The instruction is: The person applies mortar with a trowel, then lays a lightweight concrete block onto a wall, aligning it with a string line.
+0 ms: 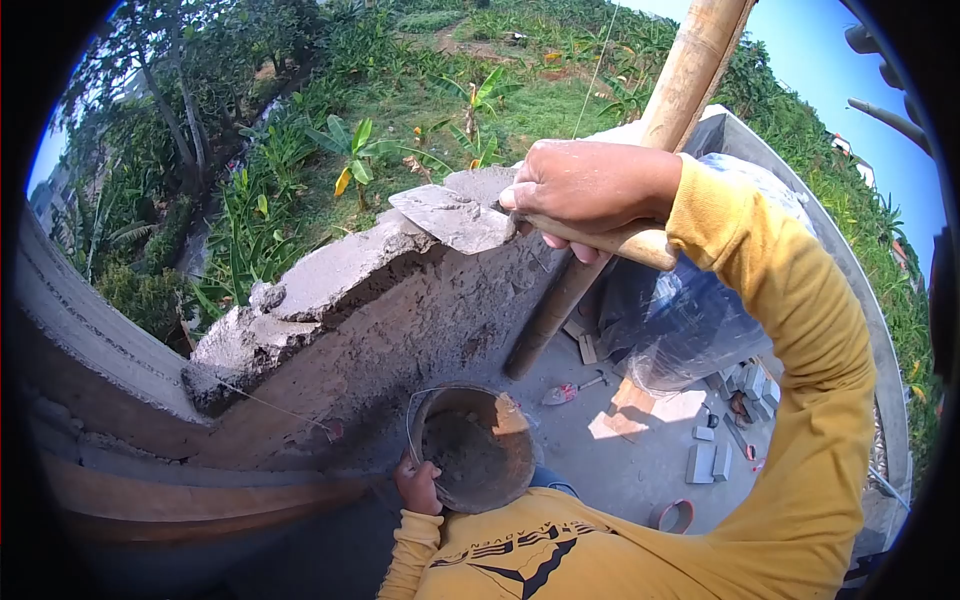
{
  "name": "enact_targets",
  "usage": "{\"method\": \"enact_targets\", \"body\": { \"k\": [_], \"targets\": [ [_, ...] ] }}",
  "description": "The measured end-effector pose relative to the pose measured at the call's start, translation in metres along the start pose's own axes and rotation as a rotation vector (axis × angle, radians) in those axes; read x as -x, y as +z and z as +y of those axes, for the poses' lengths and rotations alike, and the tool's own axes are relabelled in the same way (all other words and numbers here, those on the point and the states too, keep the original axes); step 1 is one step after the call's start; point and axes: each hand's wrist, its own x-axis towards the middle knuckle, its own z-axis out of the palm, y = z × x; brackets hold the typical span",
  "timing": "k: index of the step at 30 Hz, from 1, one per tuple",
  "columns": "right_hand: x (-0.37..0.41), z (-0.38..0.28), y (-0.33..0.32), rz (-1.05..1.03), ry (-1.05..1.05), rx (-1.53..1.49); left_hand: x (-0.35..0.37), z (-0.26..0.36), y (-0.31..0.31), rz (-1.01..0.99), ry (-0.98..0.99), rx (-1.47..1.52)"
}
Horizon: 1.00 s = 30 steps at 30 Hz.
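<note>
My right hand [590,185] is wrapped round the wooden handle of a trowel [455,218]. The trowel's blade, with grey mortar on it, lies at the top edge of a rough wall [340,270]. My left hand [418,484] is closed on the rim of a bucket [472,447], which is tilted toward me below the wall. Grey mortar shows inside the bucket. Wet-looking mortar covers the wall's top, with a ragged edge on the side facing me.
A bamboo pole [690,75] slants up beside my right hand. Behind my right forearm stands something wrapped in plastic sheet [670,330]. Grey blocks [708,462], a small pail [672,516] and a second trowel [562,394] are on the floor. Plants grow beyond the wall.
</note>
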Motion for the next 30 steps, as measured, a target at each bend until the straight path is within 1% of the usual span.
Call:
{"method": "enact_targets", "body": {
  "k": [1,2,3,6,7,8,9,10,12,13,15,17,20,21,23,24,27,29,30],
  "targets": [
    [0.002,-0.001,0.002,0.003,-0.023,-0.012,0.001,0.000,0.001,0.001,0.001,-0.017],
    [0.008,0.002,0.002,-0.026,-0.150,-0.033,0.001,0.001,0.000,0.003,0.005,-0.036],
    [0.018,0.000,0.007,0.048,-0.099,-0.084,0.000,0.001,-0.004,0.007,0.008,-0.056],
    [0.047,0.027,0.041,0.308,-0.324,-0.091,-0.006,-0.017,-0.016,0.048,0.038,-0.030],
    [0.052,0.040,0.065,0.262,-0.199,-0.403,-0.005,-0.018,-0.017,0.049,0.025,-0.019],
    [0.049,0.060,0.090,0.277,-0.192,-0.486,-0.005,-0.017,-0.020,0.052,0.016,-0.010],
    [0.042,0.078,0.121,0.426,-0.279,-0.378,-0.006,-0.015,-0.020,0.055,0.010,-0.001],
    [0.037,0.089,0.150,0.541,-0.283,-0.292,-0.006,-0.014,-0.016,0.067,0.037,0.021],
    [0.022,0.086,0.196,0.691,-0.255,-0.384,-0.005,-0.006,-0.007,0.081,0.093,0.044],
    [0.009,0.085,0.212,0.755,-0.290,-0.331,-0.003,-0.002,-0.003,0.085,0.100,0.039],
    [-0.017,0.081,0.233,0.894,-0.455,-0.344,0.003,0.004,0.006,0.090,0.111,0.023],
    [-0.036,0.083,0.237,0.927,-0.420,-0.329,0.010,0.006,0.013,0.124,0.114,-0.027],
    [-0.058,0.114,0.237,1.029,-0.367,-0.381,0.015,0.001,0.017,0.169,0.125,-0.090],
    [-0.060,0.125,0.236,1.028,-0.330,-0.396,0.016,-0.002,0.019,0.185,0.127,-0.103],
    [-0.063,0.146,0.231,1.044,-0.327,-0.446,0.016,-0.009,0.021,0.206,0.164,-0.162],
    [-0.064,0.154,0.227,1.030,-0.309,-0.474,0.018,-0.010,0.025,0.216,0.178,-0.192],
    [-0.069,0.175,0.219,0.992,-0.276,-0.553,0.025,-0.011,0.041,0.233,0.151,-0.127],
    [-0.075,0.187,0.226,0.961,-0.287,-0.595,0.031,-0.009,0.055,0.241,0.187,-0.202],
    [-0.078,0.195,0.235,0.908,-0.274,-0.624,0.033,-0.007,0.060,0.243,0.206,-0.240]
  ]
}}
